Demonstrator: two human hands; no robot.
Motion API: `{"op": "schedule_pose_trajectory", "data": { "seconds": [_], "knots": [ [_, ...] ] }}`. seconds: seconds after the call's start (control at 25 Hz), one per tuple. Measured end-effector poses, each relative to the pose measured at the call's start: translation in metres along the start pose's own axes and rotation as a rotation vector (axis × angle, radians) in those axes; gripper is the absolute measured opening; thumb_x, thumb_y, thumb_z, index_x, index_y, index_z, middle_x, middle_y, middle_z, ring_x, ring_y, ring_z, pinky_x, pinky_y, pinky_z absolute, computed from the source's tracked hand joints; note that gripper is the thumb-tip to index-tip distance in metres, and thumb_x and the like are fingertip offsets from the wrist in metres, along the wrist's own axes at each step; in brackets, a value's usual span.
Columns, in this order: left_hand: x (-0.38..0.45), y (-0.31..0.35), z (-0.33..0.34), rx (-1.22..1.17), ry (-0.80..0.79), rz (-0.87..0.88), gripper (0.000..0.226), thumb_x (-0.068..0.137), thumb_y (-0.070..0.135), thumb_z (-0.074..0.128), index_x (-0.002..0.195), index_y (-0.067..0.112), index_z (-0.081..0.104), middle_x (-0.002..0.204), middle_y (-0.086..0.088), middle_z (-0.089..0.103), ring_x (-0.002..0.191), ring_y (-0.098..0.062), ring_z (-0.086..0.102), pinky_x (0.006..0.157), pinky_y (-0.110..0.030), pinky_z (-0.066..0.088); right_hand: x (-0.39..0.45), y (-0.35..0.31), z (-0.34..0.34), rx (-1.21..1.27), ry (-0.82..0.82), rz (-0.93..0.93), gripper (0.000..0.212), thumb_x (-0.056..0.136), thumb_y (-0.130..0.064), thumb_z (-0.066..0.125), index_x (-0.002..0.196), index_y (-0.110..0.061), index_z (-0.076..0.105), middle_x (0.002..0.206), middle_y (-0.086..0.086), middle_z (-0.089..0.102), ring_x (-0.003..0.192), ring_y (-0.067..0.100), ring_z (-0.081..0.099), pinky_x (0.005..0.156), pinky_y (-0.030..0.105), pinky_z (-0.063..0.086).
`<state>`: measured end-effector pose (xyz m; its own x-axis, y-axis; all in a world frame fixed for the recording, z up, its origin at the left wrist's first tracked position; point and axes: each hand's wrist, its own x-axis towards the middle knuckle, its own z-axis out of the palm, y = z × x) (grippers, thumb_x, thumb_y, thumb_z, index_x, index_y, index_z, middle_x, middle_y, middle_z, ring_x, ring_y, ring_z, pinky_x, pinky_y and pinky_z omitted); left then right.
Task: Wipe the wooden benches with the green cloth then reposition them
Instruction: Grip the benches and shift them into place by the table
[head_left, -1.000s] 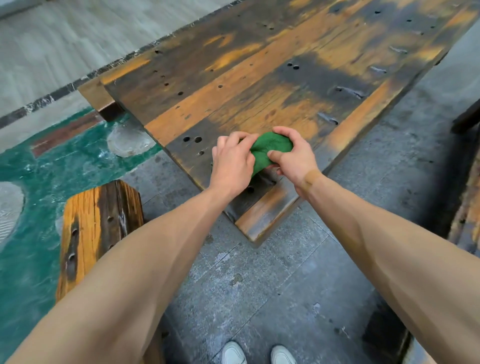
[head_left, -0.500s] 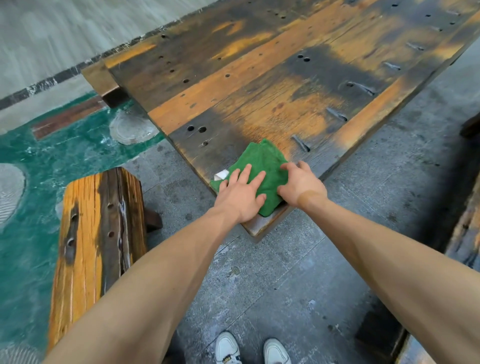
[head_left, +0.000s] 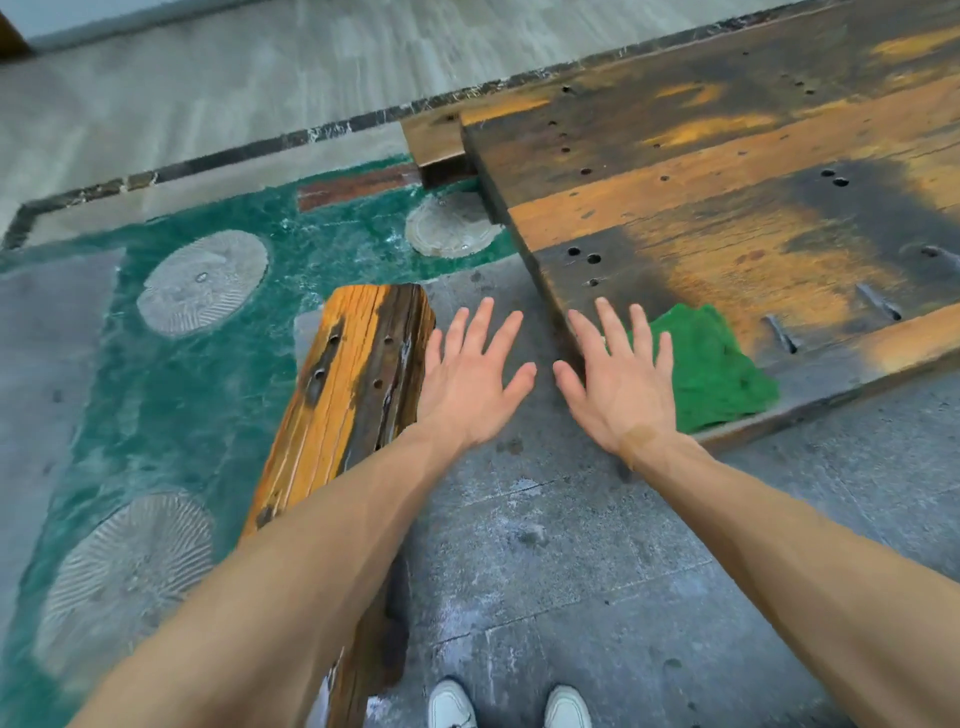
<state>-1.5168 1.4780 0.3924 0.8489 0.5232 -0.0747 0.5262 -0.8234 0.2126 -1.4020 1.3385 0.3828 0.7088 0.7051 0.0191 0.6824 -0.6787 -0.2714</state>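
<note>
The green cloth (head_left: 714, 366) lies flat on the near corner of the large weathered wooden table (head_left: 727, 208). A narrow wooden bench (head_left: 343, 395), orange and dark-streaked, stands on the floor to the left of that corner. My left hand (head_left: 467, 384) hovers open with fingers spread, just right of the bench's far end. My right hand (head_left: 615, 382) is open too, fingers apart, over the table's corner and partly in front of the cloth. Neither hand holds anything.
Grey stone floor (head_left: 545, 545) lies between bench and table. A green floor area (head_left: 218, 364) with round pale discs (head_left: 202, 283) is on the left. My white shoes (head_left: 509, 706) show at the bottom. A second bench end (head_left: 434, 140) sticks out behind the table.
Both hands have let go of the cloth, which stays on the table corner. They have pulled back and moved left, fingers spread, and the view has swung left toward the bench.
</note>
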Motion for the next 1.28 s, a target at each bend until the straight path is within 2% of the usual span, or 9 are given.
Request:
{"op": "schedule_pose_trajectory", "data": {
  "seconds": [0.16, 0.32, 0.4, 0.64, 0.84, 0.96, 1.12, 1.2, 1.28],
  "knots": [
    [-0.08, -0.085, -0.009, -0.017, 0.039, -0.207, 0.063, 0.102, 0.059, 0.029, 0.159, 0.038, 0.014, 0.17, 0.002, 0.002, 0.155, -0.021, -0.001, 0.124, -0.047, 0.0, -0.03, -0.092, 0.041, 0.129, -0.107, -0.125, 0.06, 0.1, -0.053, 0.033, 0.155, -0.034, 0.02, 0.167, -0.002, 0.011, 0.153, 0.027, 0.0, 0.121, 0.054, 0.007],
    [-0.173, -0.167, 0.005, -0.041, 0.031, -0.397, 0.072, 0.092, 0.068, 0.015, 0.157, 0.037, 0.02, 0.169, 0.002, 0.009, 0.155, -0.022, 0.007, 0.124, -0.049, 0.006, -0.076, -0.172, 0.092, 0.205, -0.258, -0.17, 0.059, 0.101, -0.054, 0.03, 0.155, -0.035, 0.019, 0.167, -0.002, 0.01, 0.153, 0.026, 0.001, 0.122, 0.053, 0.007],
    [-0.223, -0.213, 0.02, -0.031, 0.021, -0.475, 0.071, 0.093, 0.066, 0.016, 0.157, 0.036, 0.022, 0.169, 0.001, 0.012, 0.154, -0.024, 0.009, 0.123, -0.05, 0.008, -0.103, -0.207, 0.12, 0.2, -0.331, -0.183, 0.06, 0.101, -0.055, 0.029, 0.156, -0.036, 0.016, 0.167, -0.002, 0.007, 0.153, 0.026, -0.001, 0.122, 0.053, 0.006],
    [-0.347, -0.353, 0.082, -0.077, -0.043, -0.649, 0.072, 0.094, 0.067, 0.013, 0.159, 0.035, 0.016, 0.169, 0.0, 0.009, 0.155, -0.023, 0.006, 0.124, -0.05, 0.005, -0.177, -0.298, 0.217, 0.15, -0.388, -0.154, 0.062, 0.101, -0.059, 0.024, 0.157, -0.039, 0.005, 0.167, -0.003, 0.003, 0.153, 0.026, 0.0, 0.122, 0.054, 0.008],
    [-0.418, -0.458, 0.165, -0.168, -0.089, -0.692, 0.065, 0.099, 0.061, 0.026, 0.157, 0.031, 0.024, 0.166, -0.004, 0.023, 0.151, -0.026, 0.019, 0.121, -0.049, 0.014, -0.237, -0.336, 0.331, 0.297, -0.48, 0.258, 0.064, 0.1, -0.059, 0.029, 0.157, -0.035, 0.012, 0.167, 0.001, 0.011, 0.151, 0.029, 0.014, 0.118, 0.054, 0.02],
    [-0.445, -0.499, 0.231, -0.324, -0.171, -0.828, 0.062, 0.103, 0.054, 0.034, 0.158, 0.03, 0.022, 0.165, -0.006, 0.023, 0.15, -0.029, 0.022, 0.121, -0.05, 0.018, -0.279, -0.338, 0.397, 0.443, -0.524, 0.532, 0.065, 0.101, -0.055, 0.031, 0.158, -0.031, 0.012, 0.166, 0.006, 0.012, 0.151, 0.031, 0.017, 0.12, 0.049, 0.018],
    [-0.455, -0.52, 0.301, -0.612, -0.321, -0.951, 0.063, 0.105, 0.056, 0.024, 0.16, 0.027, 0.018, 0.165, -0.01, 0.024, 0.15, -0.032, 0.025, 0.123, -0.046, 0.017, -0.32, -0.316, 0.468, 0.612, -0.552, 0.915, 0.064, 0.099, -0.063, 0.024, 0.157, -0.037, 0.012, 0.164, 0.004, 0.021, 0.148, 0.034, 0.026, 0.119, 0.054, 0.02],
    [-0.448, -0.524, 0.319, -0.777, -0.369, -1.046, 0.067, 0.103, 0.061, 0.019, 0.155, 0.022, 0.035, 0.157, -0.012, 0.04, 0.143, -0.03, 0.039, 0.121, -0.041, 0.023, -0.334, -0.306, 0.494, 0.788, -0.606, 1.147, 0.071, 0.092, -0.075, 0.02, 0.151, -0.037, 0.031, 0.153, 0.0, 0.042, 0.138, 0.033, 0.041, 0.114, 0.06, 0.028],
    [-0.442, -0.529, 0.331, -1.03, -0.357, -1.203, 0.072, 0.101, 0.067, 0.02, 0.13, 0.019, 0.063, 0.123, -0.009, 0.068, 0.112, -0.026, 0.064, 0.11, -0.04, 0.043, -0.344, -0.297, 0.513, 1.01, -0.686, 1.276, 0.081, 0.082, -0.086, 0.025, 0.131, -0.031, 0.057, 0.129, 0.0, 0.063, 0.119, 0.029, 0.058, 0.106, 0.06, 0.039]
  ]
}}
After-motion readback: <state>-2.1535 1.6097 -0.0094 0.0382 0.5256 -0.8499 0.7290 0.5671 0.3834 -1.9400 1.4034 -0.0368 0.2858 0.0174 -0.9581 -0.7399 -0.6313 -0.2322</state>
